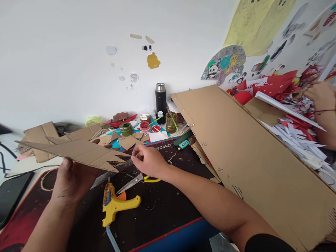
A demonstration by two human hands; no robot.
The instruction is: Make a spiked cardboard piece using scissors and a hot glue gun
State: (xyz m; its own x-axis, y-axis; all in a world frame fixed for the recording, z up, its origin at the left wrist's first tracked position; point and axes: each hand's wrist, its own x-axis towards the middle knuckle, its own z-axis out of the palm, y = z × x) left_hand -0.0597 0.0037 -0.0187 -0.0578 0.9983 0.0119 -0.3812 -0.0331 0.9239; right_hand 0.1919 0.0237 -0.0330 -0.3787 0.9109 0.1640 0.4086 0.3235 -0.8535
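Two hands share one piece of work: a long, flat cardboard cutout (78, 152) with jagged teeth cut into its right end, held level above the dark desk mat (157, 217). We grip it from below with our left hand (70, 178), thumb up against the near edge and fingers closed around its underside. Our right hand (148, 161) meets the toothed tip, fingers pinched narrowly on the cardboard point there. Whether anything else sits inside that pinch we cannot tell.

Just under the cutout, on the mat, lies a yellow glue gun (115, 204) with its nozzle pointing up toward the card. Beside it rest scissors (136, 181) with yellow handles, blades partly open, close beneath our right wrist.

Farther back, loose cardboard scraps (128, 141) lie among small paint jars (144, 126) and a green jar (126, 129). A black flask (161, 99) with a silver cap stands upright near the white wall. To the left, a phone (12, 196) lies flat at the mat's edge.

On the right, a large cardboard sheet (249, 161) leans at a slant, its lower edge near our right forearm. Behind it are heaped red and white paper cuttings (291, 119), and another person's hand (321, 96) rests on that heap at the frame's edge.
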